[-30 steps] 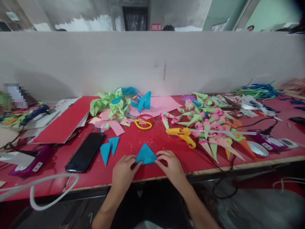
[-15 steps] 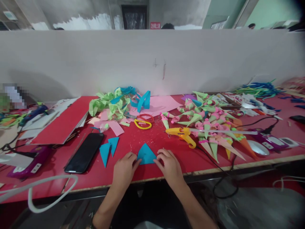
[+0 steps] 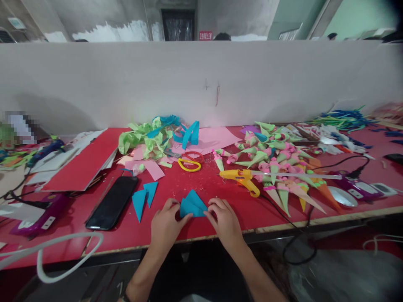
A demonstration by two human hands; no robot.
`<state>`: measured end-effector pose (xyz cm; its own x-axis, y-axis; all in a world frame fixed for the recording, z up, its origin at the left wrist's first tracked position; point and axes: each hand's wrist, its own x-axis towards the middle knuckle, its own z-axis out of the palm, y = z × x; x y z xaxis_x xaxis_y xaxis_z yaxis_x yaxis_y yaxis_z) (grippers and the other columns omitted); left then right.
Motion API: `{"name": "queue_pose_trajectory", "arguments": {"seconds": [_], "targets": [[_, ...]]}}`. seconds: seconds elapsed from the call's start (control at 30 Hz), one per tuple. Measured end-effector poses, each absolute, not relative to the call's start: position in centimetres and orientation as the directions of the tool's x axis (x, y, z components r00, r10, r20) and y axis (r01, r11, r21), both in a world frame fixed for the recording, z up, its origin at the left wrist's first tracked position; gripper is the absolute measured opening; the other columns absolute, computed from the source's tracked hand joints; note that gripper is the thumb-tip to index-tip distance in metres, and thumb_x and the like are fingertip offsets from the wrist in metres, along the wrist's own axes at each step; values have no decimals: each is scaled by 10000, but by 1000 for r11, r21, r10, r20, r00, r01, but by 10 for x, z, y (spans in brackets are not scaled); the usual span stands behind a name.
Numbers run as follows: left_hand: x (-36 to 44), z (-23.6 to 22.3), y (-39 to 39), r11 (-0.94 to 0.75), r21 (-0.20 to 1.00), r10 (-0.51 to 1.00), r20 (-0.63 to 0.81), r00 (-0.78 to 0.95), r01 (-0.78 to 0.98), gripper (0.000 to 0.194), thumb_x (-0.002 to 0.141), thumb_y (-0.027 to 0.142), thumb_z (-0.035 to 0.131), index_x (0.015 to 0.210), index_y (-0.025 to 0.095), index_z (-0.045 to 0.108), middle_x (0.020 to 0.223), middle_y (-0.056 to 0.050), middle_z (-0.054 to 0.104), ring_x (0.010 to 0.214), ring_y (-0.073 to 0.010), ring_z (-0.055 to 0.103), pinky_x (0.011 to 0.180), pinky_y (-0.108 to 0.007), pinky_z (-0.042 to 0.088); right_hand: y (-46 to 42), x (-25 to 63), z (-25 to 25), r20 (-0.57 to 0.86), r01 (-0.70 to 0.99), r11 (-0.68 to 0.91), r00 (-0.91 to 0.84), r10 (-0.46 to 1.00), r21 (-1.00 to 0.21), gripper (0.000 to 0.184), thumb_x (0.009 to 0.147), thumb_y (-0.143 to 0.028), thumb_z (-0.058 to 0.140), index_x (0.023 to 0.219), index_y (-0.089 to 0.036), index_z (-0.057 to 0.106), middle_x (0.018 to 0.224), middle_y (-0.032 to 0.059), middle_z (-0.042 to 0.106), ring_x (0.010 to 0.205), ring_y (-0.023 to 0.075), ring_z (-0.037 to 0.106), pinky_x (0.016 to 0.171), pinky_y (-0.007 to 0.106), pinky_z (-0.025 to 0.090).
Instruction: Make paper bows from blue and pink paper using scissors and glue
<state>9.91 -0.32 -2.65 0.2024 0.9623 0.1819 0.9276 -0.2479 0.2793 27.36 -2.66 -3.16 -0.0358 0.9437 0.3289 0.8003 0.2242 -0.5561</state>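
A blue paper piece (image 3: 193, 204) lies at the table's front edge between my two hands, a folded layer showing across its face. Its left part is pinched between the thumb and fingers of my left hand (image 3: 167, 219). At its right corner, my right hand (image 3: 225, 219) grips with thumb and forefinger. Two pointed blue paper pieces (image 3: 139, 204) rest left of my hands. Beyond the paper, scissors (image 3: 190, 164) with yellow and red handles lie on the red table (image 3: 208, 184). A yellow glue gun (image 3: 243, 178) with a clear glue stick lies to the right.
A black phone (image 3: 112, 203) lies at the left, near a red board (image 3: 78, 161). Crumpled green paper (image 3: 146, 138) and pink sheets lie behind. Many small paper cones (image 3: 280, 167) are heaped at the right. A white cable (image 3: 71, 268) loops at the front left; purple power strips (image 3: 357, 185) flank the workspace.
The blue paper went from a plain triangle to showing a fold across it, its left part lifted inward by my left hand. My right hand stays at the right corner.
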Motion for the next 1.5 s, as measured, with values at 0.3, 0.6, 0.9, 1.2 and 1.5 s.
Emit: {"name": "queue_pose_trajectory", "arguments": {"seconds": [0.3,0.6,0.9,1.2,1.5], "targets": [[98,-21,4,-254,217,967,84,242,942,311,772,452,482,636,173,503,722,7,526,585,-119,515,504,-226,293,-27,274,-30,324,793,228,-41,945,-565,167,762,-166,532,600,-187,501,851,28,575,782,172,501,715,294,407],[86,-21,5,-334,354,940,53,338,874,151,782,330,497,732,189,522,850,-9,524,720,-136,541,630,-236,380,-28,267,-25,314,861,171,-14,949,-478,176,745,-289,545,610,-189,493,840,36,559,772,175,491,686,292,399],[85,-22,3,-314,392,946,49,321,865,199,776,365,487,724,181,542,873,-21,524,664,-129,531,615,-253,393,-27,247,-20,297,941,21,86,951,-339,225,652,-391,610,663,-188,512,878,64,528,815,217,470,687,337,388],[83,-24,2,-300,448,951,75,299,842,195,759,366,496,687,196,558,875,-14,538,693,-139,541,658,-276,403,-31,267,-25,345,883,54,125,930,-466,51,670,-182,544,691,-195,499,917,61,512,896,220,445,738,327,403],[81,-26,2,-333,454,941,108,320,827,201,773,365,480,698,191,549,853,-18,539,715,-145,535,653,-274,410,-36,276,-28,382,807,192,44,923,-559,249,711,-17,369,774,-196,531,914,63,530,924,202,468,793,343,393]]}}
